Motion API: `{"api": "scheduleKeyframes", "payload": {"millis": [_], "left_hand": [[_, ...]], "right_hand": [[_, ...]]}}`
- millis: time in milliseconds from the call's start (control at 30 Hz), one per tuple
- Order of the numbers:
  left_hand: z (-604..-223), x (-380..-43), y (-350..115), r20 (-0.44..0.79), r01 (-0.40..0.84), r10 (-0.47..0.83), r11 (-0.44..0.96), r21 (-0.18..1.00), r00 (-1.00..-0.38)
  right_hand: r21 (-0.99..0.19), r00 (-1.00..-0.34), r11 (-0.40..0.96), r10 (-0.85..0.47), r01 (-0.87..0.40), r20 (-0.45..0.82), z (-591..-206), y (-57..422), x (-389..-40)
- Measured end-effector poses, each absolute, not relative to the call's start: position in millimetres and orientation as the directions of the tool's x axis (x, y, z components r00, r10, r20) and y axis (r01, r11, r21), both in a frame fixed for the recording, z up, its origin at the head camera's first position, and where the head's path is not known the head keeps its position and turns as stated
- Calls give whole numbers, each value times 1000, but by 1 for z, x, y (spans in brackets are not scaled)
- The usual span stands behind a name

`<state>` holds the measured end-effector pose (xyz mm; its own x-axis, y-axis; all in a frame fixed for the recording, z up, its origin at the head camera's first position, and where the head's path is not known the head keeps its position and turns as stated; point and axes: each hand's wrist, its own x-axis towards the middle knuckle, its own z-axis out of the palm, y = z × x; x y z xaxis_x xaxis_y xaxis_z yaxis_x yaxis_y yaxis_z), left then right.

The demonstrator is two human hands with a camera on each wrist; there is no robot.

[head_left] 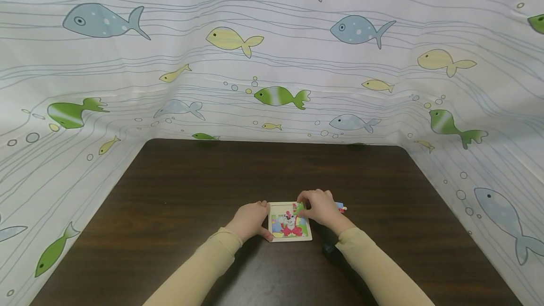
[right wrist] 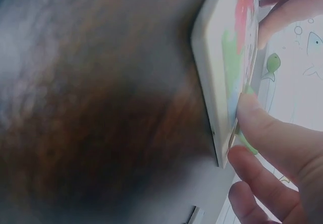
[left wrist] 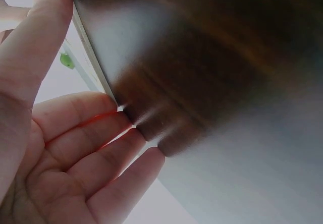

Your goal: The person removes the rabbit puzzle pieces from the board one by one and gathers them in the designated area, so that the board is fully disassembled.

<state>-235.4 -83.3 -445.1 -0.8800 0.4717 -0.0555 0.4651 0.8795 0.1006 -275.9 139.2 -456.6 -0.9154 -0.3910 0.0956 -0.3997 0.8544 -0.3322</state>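
Note:
A square wooden jigsaw puzzle [head_left: 290, 238] with a pale frame lies on the table. Its picture has a white and red character, and bare pale wood shows along its upper left part. My left hand [head_left: 250, 221] rests against the frame's left edge, thumb near the lower corner and fingers near the upper one. At the upper right corner, my right hand [head_left: 321, 208] pinches a green puzzle piece [right wrist: 247, 142] between thumb and index finger, close to the board. The piece is largely covered by the fingers. Beside the right hand lie blue and red puzzle pieces [head_left: 340, 206], partly hidden behind it.
The dark brown wooden table [head_left: 191, 178] extends around the puzzle. A white sheet printed with fish [head_left: 276, 60] rises along the table's back and both sides. A dark object [head_left: 331, 249] shows by the right wrist.

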Motion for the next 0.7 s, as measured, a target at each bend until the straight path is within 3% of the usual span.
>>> {"api": "scheduleKeyframes", "payload": {"millis": [700], "left_hand": [[-446,-236,-84,-48,470,475,878,85,-879]], "right_hand": [[-502,-942,799,-316,-330,117,-458,141,-281]]}}
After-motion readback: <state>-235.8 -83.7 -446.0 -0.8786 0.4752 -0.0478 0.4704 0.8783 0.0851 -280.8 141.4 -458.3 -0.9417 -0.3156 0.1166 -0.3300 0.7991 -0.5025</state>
